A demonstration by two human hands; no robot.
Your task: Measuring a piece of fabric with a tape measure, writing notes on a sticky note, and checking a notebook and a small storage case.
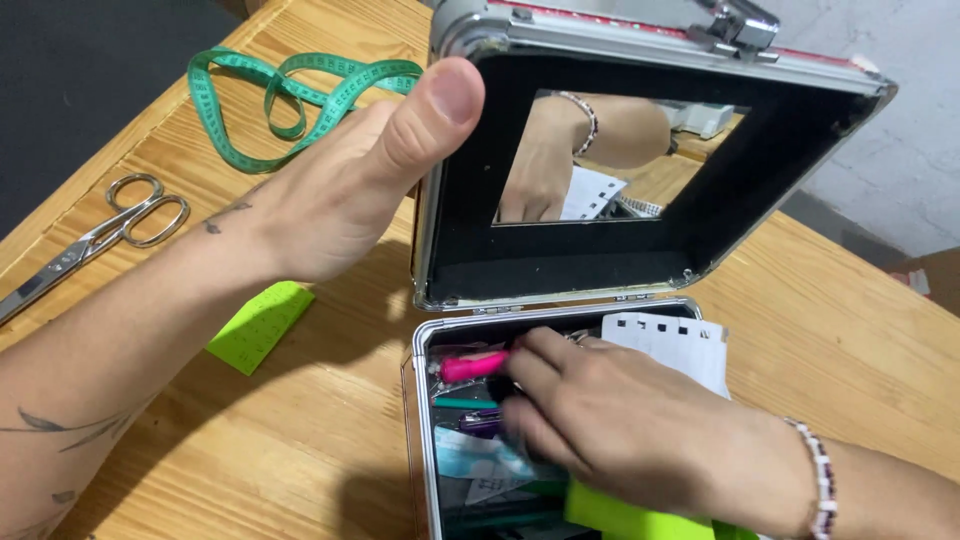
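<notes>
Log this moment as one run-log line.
left hand: steadies open case lid | right hand: fingers inside case by pink item | table: scissors, green tape measure

Small metal-framed case (425,400) stands open mid-bench; black-lined mirrored lid (560,265) upright. Pink pen (472,366), white card (670,345) and lime pad (620,518) lie inside.

— What do you see of yourself on the feed?
— Both my forearms bare, no sleeves. Dark line tattoos on my left forearm (90,400). A beaded bracelet (822,478), white and dark beads, on my right wrist.
</notes>
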